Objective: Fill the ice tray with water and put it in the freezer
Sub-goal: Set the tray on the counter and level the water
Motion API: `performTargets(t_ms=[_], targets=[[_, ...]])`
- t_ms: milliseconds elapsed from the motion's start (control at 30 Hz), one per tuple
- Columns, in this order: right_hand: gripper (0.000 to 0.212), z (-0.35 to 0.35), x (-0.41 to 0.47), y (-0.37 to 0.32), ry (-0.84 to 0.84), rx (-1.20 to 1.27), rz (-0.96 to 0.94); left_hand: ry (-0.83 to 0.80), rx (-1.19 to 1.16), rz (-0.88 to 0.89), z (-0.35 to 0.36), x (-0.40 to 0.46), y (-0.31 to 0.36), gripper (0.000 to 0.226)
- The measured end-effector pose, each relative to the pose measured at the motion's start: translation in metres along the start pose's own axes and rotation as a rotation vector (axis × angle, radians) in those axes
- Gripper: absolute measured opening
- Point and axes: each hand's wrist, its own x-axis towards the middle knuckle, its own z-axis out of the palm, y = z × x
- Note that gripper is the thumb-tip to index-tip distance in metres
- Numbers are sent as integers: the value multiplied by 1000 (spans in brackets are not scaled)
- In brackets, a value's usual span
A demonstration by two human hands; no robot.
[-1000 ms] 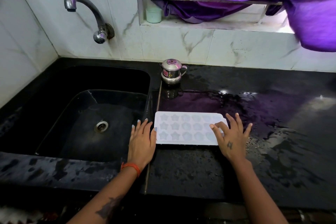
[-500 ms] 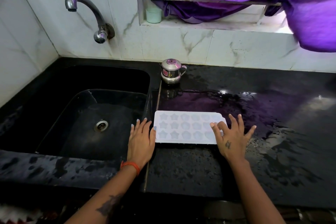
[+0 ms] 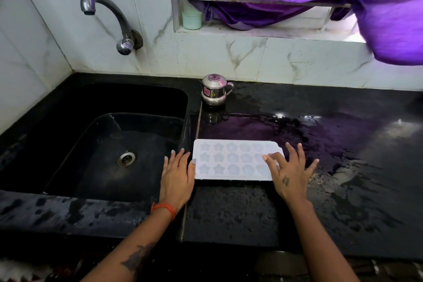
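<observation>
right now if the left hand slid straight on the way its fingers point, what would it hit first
The left hand lies flat beside the ice tray, fingers pointing away from the person. Straight on, it would probably cross bare counter and meet the steel pot or pass just left; depth is unclear.

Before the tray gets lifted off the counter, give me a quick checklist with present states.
1. Ice tray flat on the counter: ok.
2. Left hand at the tray's left edge, fingers straight: ok, but not gripping yet.
3. Right hand over the tray's right end, fingers spread: ok, no grip yet.
4. Moulds filled with water: cannot tell.
5. Counter dry near the tray: not ok, water is pooled behind and to the right.
6. Steel pot apart from the tray: ok.
</observation>
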Motion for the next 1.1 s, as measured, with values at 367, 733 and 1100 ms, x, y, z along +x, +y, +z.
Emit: performTargets(t_ms=[367, 733, 1100], targets=[[57, 1, 0, 1, -27, 26, 3, -4, -4, -1, -1, 0, 0, 79], [65, -1, -2, -1, -6, -52, 51, -1, -3, 1, 0, 0, 0, 73], [46, -8, 0, -3, -40, -11, 46, -12, -8, 1, 0, 1, -1, 63]])
